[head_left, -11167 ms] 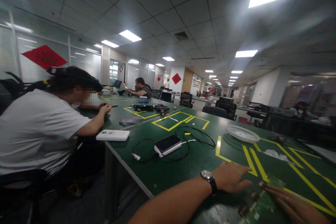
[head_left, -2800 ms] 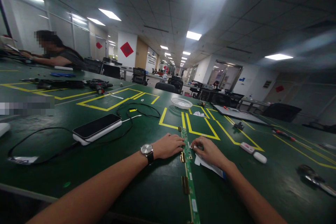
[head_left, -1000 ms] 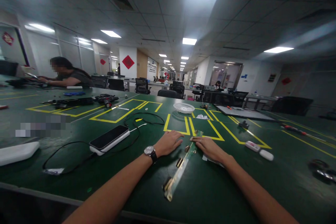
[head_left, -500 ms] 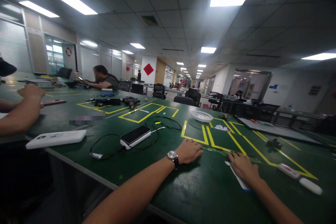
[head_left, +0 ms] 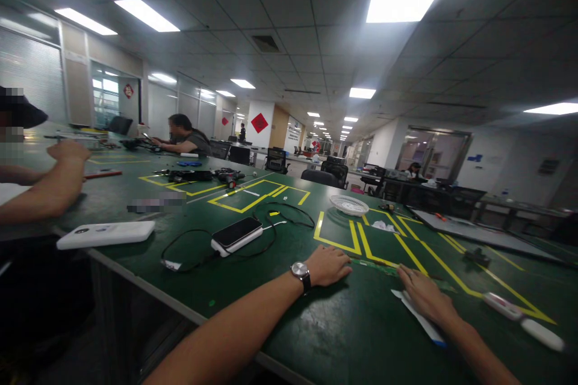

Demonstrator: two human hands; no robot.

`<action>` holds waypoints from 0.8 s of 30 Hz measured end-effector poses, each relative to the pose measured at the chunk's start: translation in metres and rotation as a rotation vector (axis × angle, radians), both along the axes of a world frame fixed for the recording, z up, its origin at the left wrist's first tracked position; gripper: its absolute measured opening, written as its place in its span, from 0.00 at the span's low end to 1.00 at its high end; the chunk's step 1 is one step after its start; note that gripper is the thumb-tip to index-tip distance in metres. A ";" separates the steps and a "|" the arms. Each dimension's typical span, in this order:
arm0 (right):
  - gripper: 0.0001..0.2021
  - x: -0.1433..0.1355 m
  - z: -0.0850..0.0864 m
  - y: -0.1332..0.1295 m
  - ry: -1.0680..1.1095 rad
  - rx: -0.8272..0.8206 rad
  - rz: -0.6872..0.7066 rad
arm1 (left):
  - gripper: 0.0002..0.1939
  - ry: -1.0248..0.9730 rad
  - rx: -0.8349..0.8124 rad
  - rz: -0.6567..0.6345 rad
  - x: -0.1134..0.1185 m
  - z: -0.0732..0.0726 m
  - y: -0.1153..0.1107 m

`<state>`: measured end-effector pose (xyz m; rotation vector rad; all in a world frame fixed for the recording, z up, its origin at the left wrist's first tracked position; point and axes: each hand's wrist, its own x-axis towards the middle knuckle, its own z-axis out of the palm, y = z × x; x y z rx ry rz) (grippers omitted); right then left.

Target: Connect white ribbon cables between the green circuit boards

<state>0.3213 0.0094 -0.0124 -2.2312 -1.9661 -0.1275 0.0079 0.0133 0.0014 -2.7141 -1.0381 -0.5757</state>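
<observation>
My left hand (head_left: 329, 266), with a watch (head_left: 300, 271) on its wrist, lies palm down on the green table (head_left: 325, 319). Its fingers are stretched forward, and the tips touch one end of a thin greenish strip (head_left: 377, 267). At the strip's other side rests my right hand (head_left: 424, 293), fingers extended and flat. Whether either hand presses or grips the strip is hard to see. A narrow white sheet or packet with a blue end (head_left: 419, 319) lies beside and partly under my right hand.
Left of my hands are a phone on a white block (head_left: 237, 233), a black cable (head_left: 271, 246) and a white case (head_left: 106, 234). A white basket (head_left: 348, 205) and crumpled tissue (head_left: 383, 226) lie ahead; white-pink objects (head_left: 503, 305) at right. A co-worker's arm (head_left: 49, 186) rests at far left.
The whole view has shifted slightly, with things appearing a little lower and further right. My right hand's fingers look a bit straighter; my left hand has stayed in place on the table.
</observation>
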 end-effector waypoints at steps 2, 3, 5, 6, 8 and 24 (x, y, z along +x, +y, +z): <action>0.32 -0.001 0.004 -0.003 0.007 0.017 -0.020 | 0.17 -0.007 0.001 0.002 0.000 0.002 0.000; 0.32 -0.003 0.006 -0.005 0.003 0.007 -0.032 | 0.17 -0.010 0.002 0.003 0.000 0.003 -0.001; 0.31 -0.008 0.011 -0.009 -0.015 -0.013 -0.050 | 0.17 -0.017 0.002 0.002 -0.001 0.005 -0.002; 0.31 -0.011 0.013 -0.009 -0.018 -0.029 -0.045 | 0.17 -0.021 0.002 0.000 -0.001 0.006 -0.002; 0.30 -0.018 0.015 -0.008 -0.008 -0.055 -0.008 | 0.17 -0.030 0.004 -0.006 -0.002 0.008 -0.003; 0.13 -0.084 0.036 -0.042 0.298 -0.071 0.832 | 0.16 -0.027 -0.028 -0.096 0.002 0.010 -0.011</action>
